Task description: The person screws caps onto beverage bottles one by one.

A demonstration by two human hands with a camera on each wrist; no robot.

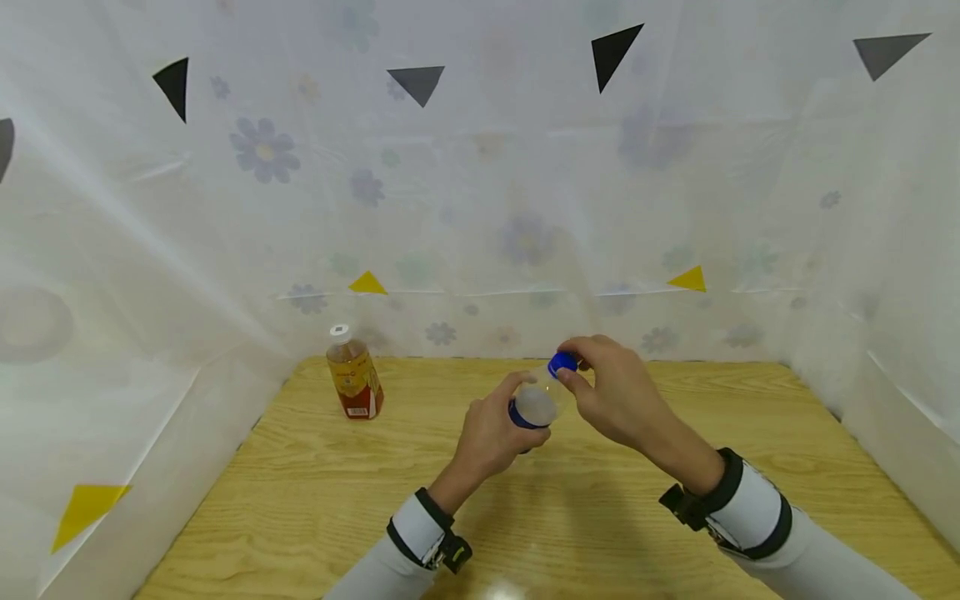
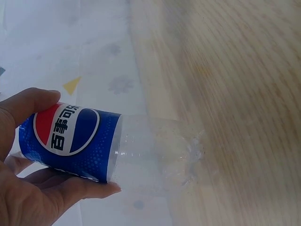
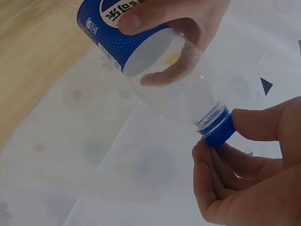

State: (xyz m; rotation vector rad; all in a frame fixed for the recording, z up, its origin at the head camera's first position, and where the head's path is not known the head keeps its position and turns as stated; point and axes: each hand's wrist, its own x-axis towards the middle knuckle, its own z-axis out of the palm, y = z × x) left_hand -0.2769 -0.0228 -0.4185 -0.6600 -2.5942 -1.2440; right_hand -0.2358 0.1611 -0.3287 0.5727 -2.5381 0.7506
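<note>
A clear plastic soda bottle with a blue label is held tilted above the table. My left hand grips it around the labelled body, thumb on one side and fingers on the other. At its neck sits a blue cap, which my right hand pinches between thumb and fingers. In the right wrist view, the cap is on the bottle's mouth. No liquid shows in the clear part of the bottle.
On the left back of the wooden table stands an upright bottle of reddish-brown drink with a white cap. Flower-patterned sheeting hangs behind the table and along both sides, with black, grey and yellow triangles on it.
</note>
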